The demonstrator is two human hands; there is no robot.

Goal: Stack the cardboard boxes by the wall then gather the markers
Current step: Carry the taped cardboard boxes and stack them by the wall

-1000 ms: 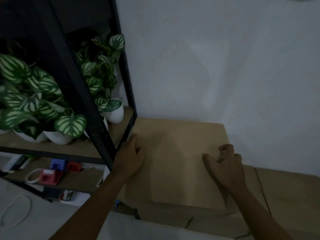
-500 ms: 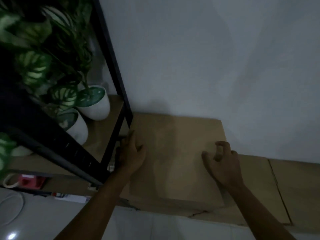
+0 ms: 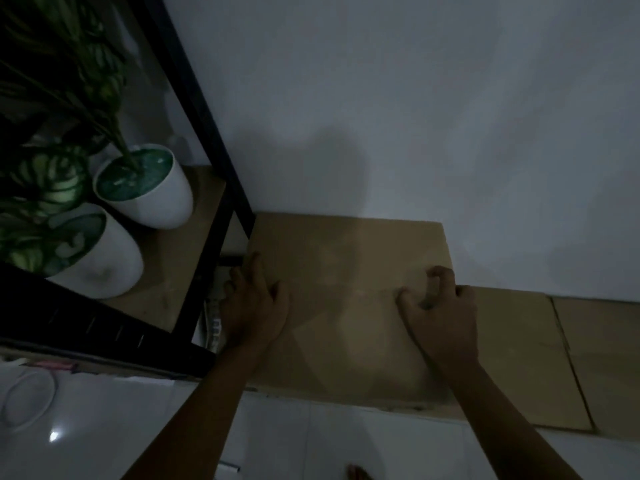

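Observation:
A brown cardboard box [image 3: 346,271] sits against the white wall, on top of wider cardboard [image 3: 512,355] that reaches out to the right. My left hand [image 3: 256,306] rests along the box's left edge, fingers fairly straight and pointing toward the wall. My right hand [image 3: 440,313] is at the box's right edge, its fingers curled like a claw with the tips on the top face. In this dim light I see no markers that I can be sure of.
A black metal shelf frame [image 3: 211,161] stands tight against the box's left side. On its wooden shelf are two white pots [image 3: 156,199] with green striped plants. White tiled floor [image 3: 311,445] lies in front, with a white ring [image 3: 27,396] at the lower left.
The view has dropped and moved closer, so the shelf and pots look larger. Both hands stay at the box's two side edges, and the box sits closer to the wall.

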